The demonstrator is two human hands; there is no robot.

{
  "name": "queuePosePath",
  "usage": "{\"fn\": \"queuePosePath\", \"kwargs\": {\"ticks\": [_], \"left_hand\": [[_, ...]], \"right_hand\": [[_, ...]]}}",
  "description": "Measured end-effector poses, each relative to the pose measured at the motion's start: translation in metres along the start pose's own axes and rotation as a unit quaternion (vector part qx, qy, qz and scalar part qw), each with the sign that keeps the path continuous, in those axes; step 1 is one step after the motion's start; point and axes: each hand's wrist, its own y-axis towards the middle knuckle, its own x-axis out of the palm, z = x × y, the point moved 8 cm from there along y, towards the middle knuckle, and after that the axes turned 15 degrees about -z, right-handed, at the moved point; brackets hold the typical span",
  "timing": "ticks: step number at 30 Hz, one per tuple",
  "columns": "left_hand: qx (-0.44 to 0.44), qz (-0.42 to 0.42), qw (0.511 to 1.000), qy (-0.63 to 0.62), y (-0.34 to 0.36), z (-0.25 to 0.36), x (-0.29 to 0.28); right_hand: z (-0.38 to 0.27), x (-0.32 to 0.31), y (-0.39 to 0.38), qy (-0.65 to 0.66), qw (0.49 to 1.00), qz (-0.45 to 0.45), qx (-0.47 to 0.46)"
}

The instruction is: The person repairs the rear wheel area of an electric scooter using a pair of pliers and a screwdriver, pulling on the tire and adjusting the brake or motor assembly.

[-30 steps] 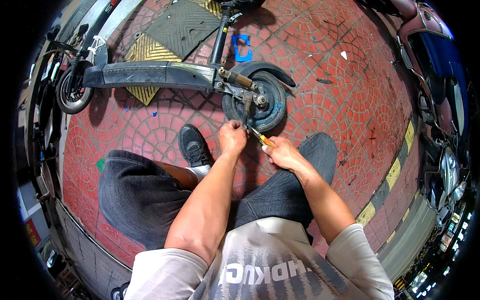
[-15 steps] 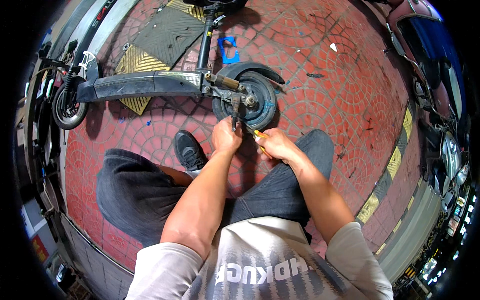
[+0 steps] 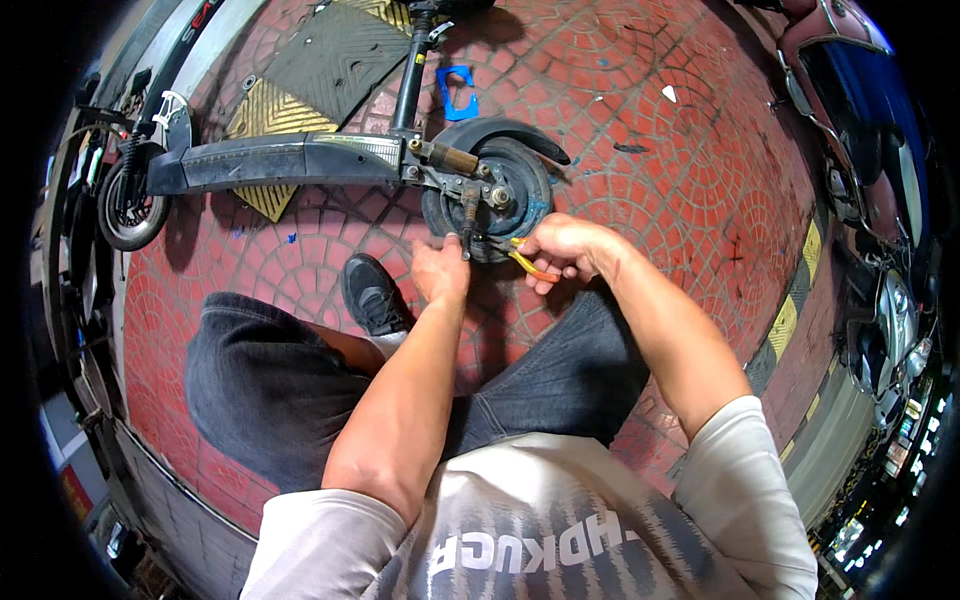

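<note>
An electric scooter (image 3: 270, 163) lies on its side across the paving, its wheel (image 3: 537, 190) nearest me. My right hand (image 3: 568, 245) grips a pair of pliers (image 3: 535, 266) with yellow and orange handles. Their dark jaws reach the lower edge of the wheel, beside the end of a rusty rod-like part (image 3: 470, 210). What the jaws bite on is too small to tell. My left hand (image 3: 440, 272) is closed at the tyre's lower left edge, close to that rod's end. Its fingertips are partly hidden, and I cannot make out what they pinch.
A blue cut-out piece (image 3: 458, 94) lies beyond the wheel, right of the scooter's upright black tube (image 3: 408, 90). A grey and yellow ramp plate (image 3: 330, 75) is under the scooter. My shoe (image 3: 375, 295) stands left of my left hand. Parked motorbikes (image 3: 880, 150) line the right side.
My right hand has risen slightly to the right and turned, and the pliers' handles show more fully. The left hand has shifted a little left, its fingers lower beside the rod.
</note>
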Motion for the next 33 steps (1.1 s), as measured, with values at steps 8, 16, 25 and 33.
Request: {"fn": "queuePosePath", "kwargs": {"ticks": [8,16,25,33], "left_hand": [[-0.171,-0.294,0.813,-0.473,-0.023,0.0,0.072],[-0.097,-0.258,0.795,-0.541,0.001,-0.023,0.103],[-0.149,-0.305,0.713,-0.614,-0.027,-0.003,0.097],[-0.132,-0.376,0.704,-0.588,-0.021,-0.005,0.101]], "right_hand": [[-0.019,-0.002,-0.026,-0.014,0.999,0.001,0.049],[-0.022,-0.011,-0.009,0.028,0.996,0.019,0.078],[-0.024,-0.01,-0.004,0.034,0.995,0.074,0.051],[-0.006,-0.001,0.003,0.09,0.993,0.069,-0.017]]}}
